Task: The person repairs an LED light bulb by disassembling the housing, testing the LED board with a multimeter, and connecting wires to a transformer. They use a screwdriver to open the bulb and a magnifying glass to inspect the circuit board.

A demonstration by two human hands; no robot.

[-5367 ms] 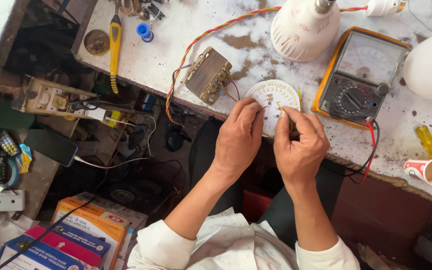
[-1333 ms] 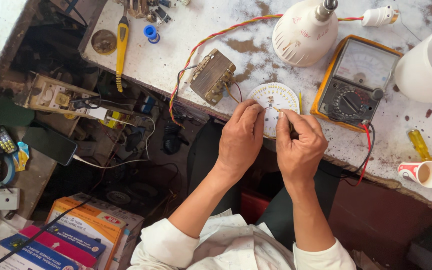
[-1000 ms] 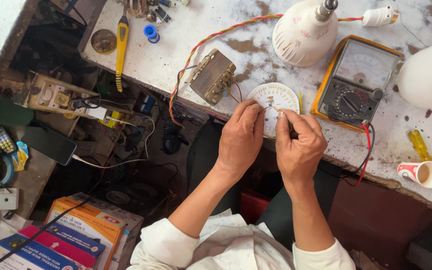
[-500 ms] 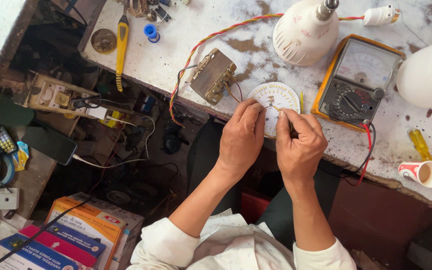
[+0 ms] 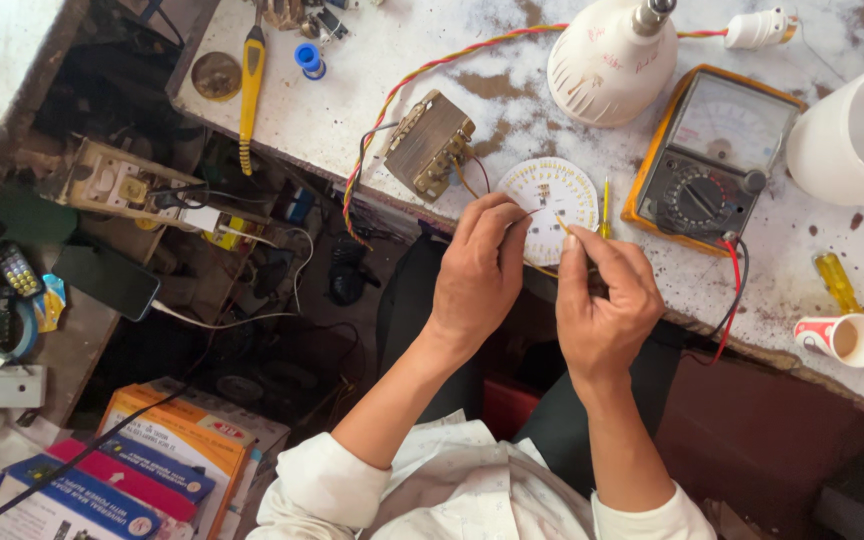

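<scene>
- Hands meeting at the near edge of the worktable point(image 5: 432, 60), over a round white LED board point(image 5: 552, 195) lying flat by that edge.
- Left hand point(image 5: 477, 275) curled, fingertips pinching a thin wire at the board's left rim.
- Right hand point(image 5: 602, 300) closed around a slim probe, tip touching the board.
- Little open room: transformer point(image 5: 430, 143) just left, multimeter point(image 5: 707, 160) just right, bulb housing point(image 5: 612, 62) behind.
- White container point(image 5: 857, 135) cut off at right; probe body hidden inside the fist.
</scene>
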